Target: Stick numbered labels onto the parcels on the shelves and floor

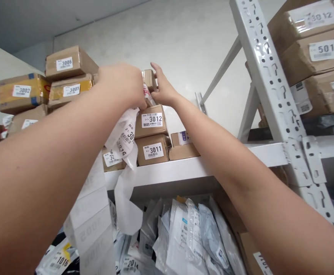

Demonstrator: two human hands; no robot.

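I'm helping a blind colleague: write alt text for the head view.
A bare left hand and right hand reach up beside a small box above cartons labelled 3012 and 3011 on a white shelf. A label strip hangs below the left hand; bagged parcels sit lower down.

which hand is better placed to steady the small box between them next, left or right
Right, probably: the right hand is open beside the small box, while a label strip hangs below the left hand, whose fingers are mostly hidden.
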